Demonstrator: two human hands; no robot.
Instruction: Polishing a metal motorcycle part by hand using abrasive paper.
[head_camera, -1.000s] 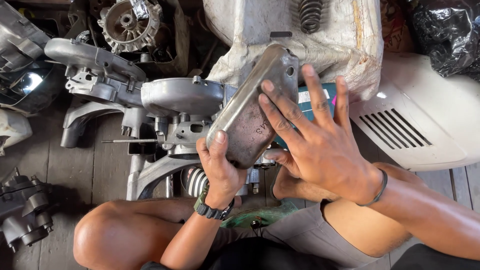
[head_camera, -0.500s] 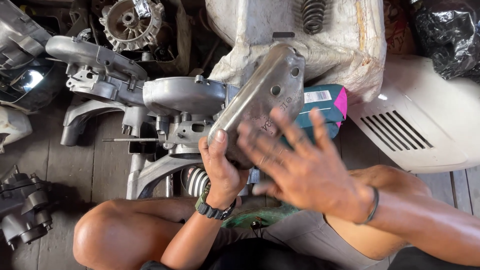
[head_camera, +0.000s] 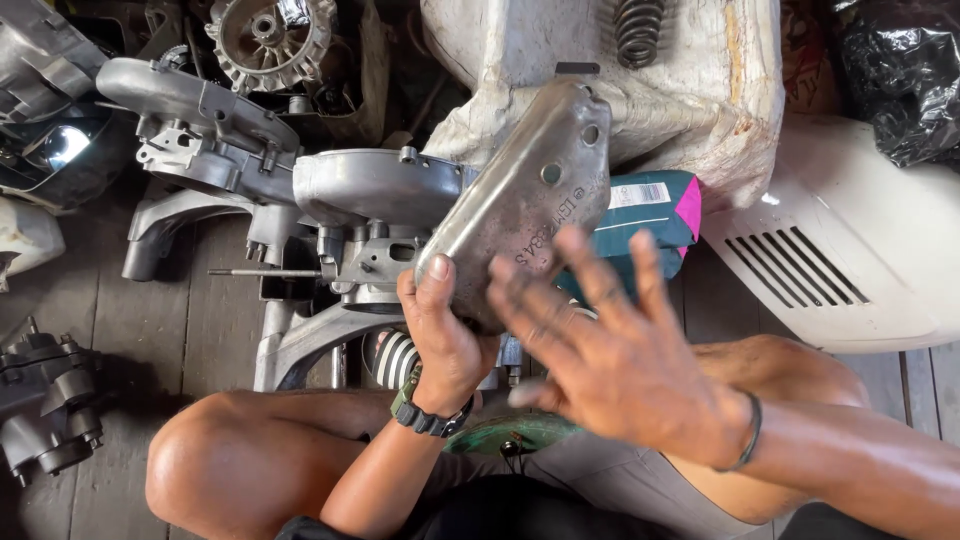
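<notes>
My left hand (head_camera: 440, 335) grips the lower end of a long grey metal cover plate (head_camera: 535, 190), holding it tilted up over an engine block. My right hand (head_camera: 615, 355) hovers just below and to the right of the plate, fingers spread, blurred, holding nothing. The plate has two round holes near its upper end. A watch is on my left wrist and a dark band on my right wrist. My bare knees show at the bottom.
A grey engine casing (head_camera: 370, 190) lies on the wooden floor behind the plate. A teal and pink packet (head_camera: 655, 205) sits to its right. A white vented panel (head_camera: 840, 260), black bag (head_camera: 900, 80), coil spring (head_camera: 640, 30) and other metal parts (head_camera: 50, 400) lie around.
My right hand lay flat on the plate's face, then slid down off it toward me. My left hand kept its hold and the plate stayed almost still.
</notes>
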